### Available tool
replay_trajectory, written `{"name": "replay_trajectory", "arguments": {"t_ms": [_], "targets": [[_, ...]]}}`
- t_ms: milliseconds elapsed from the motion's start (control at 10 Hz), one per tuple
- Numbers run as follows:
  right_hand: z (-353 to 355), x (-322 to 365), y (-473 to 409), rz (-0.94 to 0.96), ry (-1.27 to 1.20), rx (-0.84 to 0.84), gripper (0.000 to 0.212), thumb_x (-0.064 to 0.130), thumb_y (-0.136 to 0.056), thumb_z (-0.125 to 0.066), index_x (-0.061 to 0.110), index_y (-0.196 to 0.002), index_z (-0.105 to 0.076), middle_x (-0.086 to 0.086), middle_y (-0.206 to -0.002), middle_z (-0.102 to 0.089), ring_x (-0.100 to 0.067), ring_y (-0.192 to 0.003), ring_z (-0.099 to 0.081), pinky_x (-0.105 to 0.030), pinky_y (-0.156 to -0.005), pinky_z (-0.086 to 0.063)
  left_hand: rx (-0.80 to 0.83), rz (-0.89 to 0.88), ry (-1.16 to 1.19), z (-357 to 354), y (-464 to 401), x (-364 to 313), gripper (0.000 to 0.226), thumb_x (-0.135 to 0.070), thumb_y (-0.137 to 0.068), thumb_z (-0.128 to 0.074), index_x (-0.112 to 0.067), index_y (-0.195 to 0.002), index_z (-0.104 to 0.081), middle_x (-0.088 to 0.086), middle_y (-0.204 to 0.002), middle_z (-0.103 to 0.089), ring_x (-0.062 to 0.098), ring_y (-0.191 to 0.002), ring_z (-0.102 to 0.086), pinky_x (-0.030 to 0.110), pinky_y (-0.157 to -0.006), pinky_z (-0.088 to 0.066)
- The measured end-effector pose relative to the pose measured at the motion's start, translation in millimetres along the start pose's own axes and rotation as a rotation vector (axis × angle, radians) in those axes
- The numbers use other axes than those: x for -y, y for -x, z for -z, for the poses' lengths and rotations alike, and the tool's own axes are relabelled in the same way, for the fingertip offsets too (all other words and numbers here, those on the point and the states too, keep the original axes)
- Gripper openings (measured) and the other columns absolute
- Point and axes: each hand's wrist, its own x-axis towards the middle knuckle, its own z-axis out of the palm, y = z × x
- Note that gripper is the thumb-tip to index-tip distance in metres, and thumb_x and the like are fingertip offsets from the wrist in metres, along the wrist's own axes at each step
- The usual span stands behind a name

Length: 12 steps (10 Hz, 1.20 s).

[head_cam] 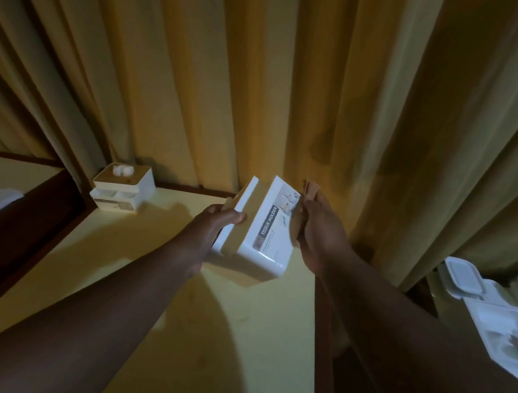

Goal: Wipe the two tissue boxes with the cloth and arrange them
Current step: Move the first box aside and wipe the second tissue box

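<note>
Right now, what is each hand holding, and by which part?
The left hand grips the white tissue box labelled TISSUE HOLDER by its tan-banded end; the right hand holds a tan cloth at its opposite end.

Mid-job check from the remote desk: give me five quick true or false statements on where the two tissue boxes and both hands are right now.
1. The white tissue holder box with the brown band is lifted off the pale yellow tabletop. True.
2. Only the left hand holds it. False: the right hand grips its far end too.
3. The second white tissue box with tissue poking from its top stands at the table's back left corner. True.
4. The two boxes are stacked. False: they are apart.
5. The backdrop is a mustard-yellow curtain. True.
</note>
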Motion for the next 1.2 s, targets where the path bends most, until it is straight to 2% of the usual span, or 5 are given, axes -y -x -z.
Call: {"name": "replay_trajectory", "arguments": {"t_ms": [300,500,800,1000,1200], "targets": [[-25,-57,55,0.025,0.053,0.210,0.031,0.037,-0.109,-0.038,0.044,-0.136,-0.051,0.002,-0.121,-0.068,-0.028,-0.109,-0.065,-0.052,-0.082,-0.061,-0.120,0.113,0.291,-4,-4,-25,0.029,-0.051,-0.086,-0.066,-0.026,-0.093,-0.076,0.006,-0.084,-0.073,0.024,-0.073,-0.065,0.030,-0.063,-0.048],[-19,-10,30,0.083,0.025,0.113,0.033,0.030,-0.109,-0.038,0.038,-0.137,-0.054,0.015,-0.113,-0.071,-0.007,-0.108,-0.067,-0.023,-0.077,-0.053,-0.137,0.243,0.369,-10,4,-17,0.039,-0.056,-0.077,-0.073,-0.023,-0.097,-0.077,0.013,-0.094,-0.071,0.030,-0.091,-0.064,0.035,-0.077,-0.049],[-7,-30,29,-0.080,0.110,0.126,0.030,0.031,-0.111,-0.029,0.048,-0.126,-0.049,0.012,-0.129,-0.059,-0.007,-0.113,-0.055,-0.035,-0.098,-0.045,-0.080,0.240,0.534,5,-4,-3,0.125,-0.048,-0.023,-0.092,-0.027,-0.141,-0.059,0.006,-0.133,-0.061,0.036,-0.127,-0.054,0.056,-0.109,-0.038],[-16,-31,49,-0.039,0.266,0.213,0.026,0.027,-0.108,-0.030,0.041,-0.117,-0.050,0.004,-0.124,-0.059,-0.017,-0.114,-0.057,-0.034,-0.081,-0.060,0.026,0.199,0.705,9,2,-1,0.113,-0.039,-0.013,-0.098,-0.018,-0.119,-0.066,0.013,-0.091,-0.074,0.034,-0.080,-0.070,0.047,-0.060,-0.062],[-16,-20,30,0.335,0.571,0.091,0.053,0.037,-0.108,-0.029,0.019,-0.158,-0.029,0.008,-0.162,-0.025,-0.004,-0.150,-0.020,-0.013,-0.121,-0.012,-0.040,0.257,0.561,-10,15,2,0.068,-0.045,-0.044,-0.084,-0.010,-0.101,-0.074,0.016,-0.085,-0.073,0.036,-0.081,-0.066,0.046,-0.073,-0.058]]}}
